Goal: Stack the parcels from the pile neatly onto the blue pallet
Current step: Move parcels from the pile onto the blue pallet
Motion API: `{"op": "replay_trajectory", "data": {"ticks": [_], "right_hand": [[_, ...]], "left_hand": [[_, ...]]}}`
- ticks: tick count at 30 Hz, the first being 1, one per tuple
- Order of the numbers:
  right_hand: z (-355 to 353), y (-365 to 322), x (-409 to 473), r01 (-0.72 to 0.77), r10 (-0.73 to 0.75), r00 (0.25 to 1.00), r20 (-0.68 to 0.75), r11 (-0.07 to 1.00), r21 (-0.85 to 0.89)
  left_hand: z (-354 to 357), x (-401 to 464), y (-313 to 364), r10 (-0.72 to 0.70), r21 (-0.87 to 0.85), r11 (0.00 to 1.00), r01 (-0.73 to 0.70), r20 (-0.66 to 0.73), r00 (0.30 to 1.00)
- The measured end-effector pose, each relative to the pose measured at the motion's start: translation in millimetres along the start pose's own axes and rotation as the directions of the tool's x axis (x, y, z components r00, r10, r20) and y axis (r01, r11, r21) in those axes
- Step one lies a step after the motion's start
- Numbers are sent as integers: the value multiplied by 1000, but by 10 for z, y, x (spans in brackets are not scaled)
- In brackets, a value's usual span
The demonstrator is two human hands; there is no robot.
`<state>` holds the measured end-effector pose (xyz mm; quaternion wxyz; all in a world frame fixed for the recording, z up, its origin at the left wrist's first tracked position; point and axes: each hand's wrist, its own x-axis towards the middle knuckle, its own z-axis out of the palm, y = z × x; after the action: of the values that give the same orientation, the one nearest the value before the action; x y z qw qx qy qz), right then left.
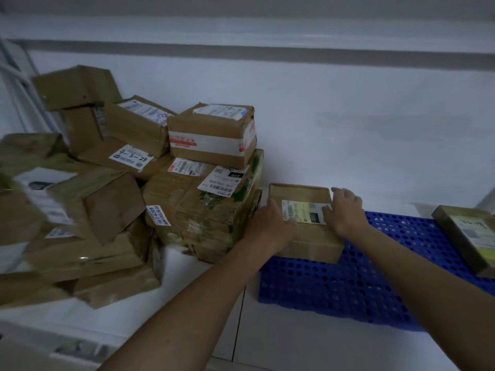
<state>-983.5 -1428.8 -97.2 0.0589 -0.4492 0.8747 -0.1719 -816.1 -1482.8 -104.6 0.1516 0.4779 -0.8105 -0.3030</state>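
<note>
Parcel [308, 231] on blue pallet [348, 285], both hands' fingers [328, 210] on its top

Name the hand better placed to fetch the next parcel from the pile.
Left, probably. The left hand rests on the near-left side of the box on the blue pallet, right beside the pile. The right hand lies on its far side.
</note>
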Motion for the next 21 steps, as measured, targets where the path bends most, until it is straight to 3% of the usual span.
{"op": "replay_trajectory", "data": {"ticks": [3,6,13,17,21], "right_hand": [[-124,-299,1,207,-209,976,-58,977,-49],[-168,-627,-7,369,-371,928,-45,929,-37],[-113,-1218,-257,469,-474,880,-20,863,187],[-71,-1408,-218,432,-450,893,34,874,223],[-101,-1603,-81,353,-387,920,58,883,309]], "left_hand": [[-249,-163,139,178,102,980,-169,-90,980],[-502,-386,130,276,96,961,-261,-215,937],[-1143,-509,-213,132,87,990,-107,-373,918],[-1569,-362,-406,4,82,996,28,-361,933],[-1905,-182,-482,-46,70,995,68,-281,959]]}}
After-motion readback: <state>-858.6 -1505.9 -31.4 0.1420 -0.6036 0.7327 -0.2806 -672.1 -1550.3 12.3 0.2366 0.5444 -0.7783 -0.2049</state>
